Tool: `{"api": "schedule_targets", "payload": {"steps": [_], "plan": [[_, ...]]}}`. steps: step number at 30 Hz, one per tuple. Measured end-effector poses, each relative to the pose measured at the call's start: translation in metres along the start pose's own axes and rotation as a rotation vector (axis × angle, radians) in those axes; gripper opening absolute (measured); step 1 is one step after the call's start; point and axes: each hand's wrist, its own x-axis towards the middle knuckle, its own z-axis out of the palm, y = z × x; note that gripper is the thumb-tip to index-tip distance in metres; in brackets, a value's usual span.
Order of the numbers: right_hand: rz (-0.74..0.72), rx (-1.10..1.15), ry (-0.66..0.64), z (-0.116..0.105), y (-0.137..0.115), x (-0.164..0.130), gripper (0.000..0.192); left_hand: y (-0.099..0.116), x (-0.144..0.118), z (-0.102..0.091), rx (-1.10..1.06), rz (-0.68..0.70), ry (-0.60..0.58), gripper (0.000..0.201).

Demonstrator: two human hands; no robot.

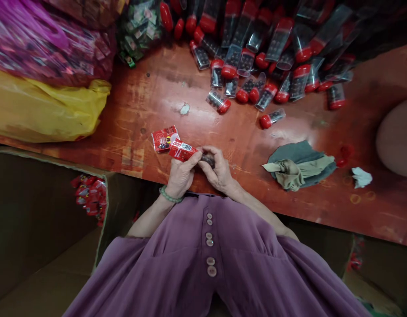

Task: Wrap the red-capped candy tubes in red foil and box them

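Observation:
Close to the table's near edge, my left hand point(181, 177) pinches a red printed packet point(182, 150) with a barcode on it. My right hand point(220, 171) curls around a dark, rounded object point(208, 159), mostly covered by the fingers; it may be part of a small tube. The two hands nearly meet at the fingertips. Just beyond the left hand lies another red printed packet point(161, 138), partly overlapped by the held one. Farther off, a clear tube point(218, 101) with dark balls and a red cap rests on its side.
Many similar red-capped tubes point(269, 39) are heaped at the back. Bags stand left: a yellow one point(48, 108) and a pink one point(51, 48). A grey-green cloth point(297, 165) and white scrap point(361, 177) lie right. Open cardboard boxes point(100, 211) sit below the table edge.

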Motion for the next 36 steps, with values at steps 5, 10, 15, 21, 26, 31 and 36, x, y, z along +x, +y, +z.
{"api": "schedule_targets", "payload": {"steps": [5,10,15,21,26,31,36], "plan": [[0.097,0.088,0.019,0.002,-0.002,0.001,0.040,0.002,0.002,-0.001,0.038,-0.023,-0.052,0.034],[0.089,0.155,0.050,0.003,-0.008,0.006,0.039,0.004,0.002,0.000,0.007,0.056,-0.046,0.042],[-0.043,0.007,0.054,0.003,-0.004,0.009,0.034,0.003,0.005,-0.001,0.014,0.095,0.011,0.040],[-0.144,-0.021,0.064,0.005,0.005,0.007,0.030,0.002,0.011,-0.005,-0.012,0.109,-0.064,0.029],[-0.008,0.085,0.049,0.005,0.004,0.012,0.037,0.003,0.015,-0.007,-0.029,0.094,-0.067,0.034],[0.050,0.169,-0.103,-0.003,-0.002,0.012,0.042,0.007,0.018,-0.010,-0.037,0.101,-0.039,0.034],[0.129,0.240,-0.116,-0.009,-0.001,0.006,0.031,0.006,0.021,-0.009,-0.041,0.131,-0.004,0.033]]}}
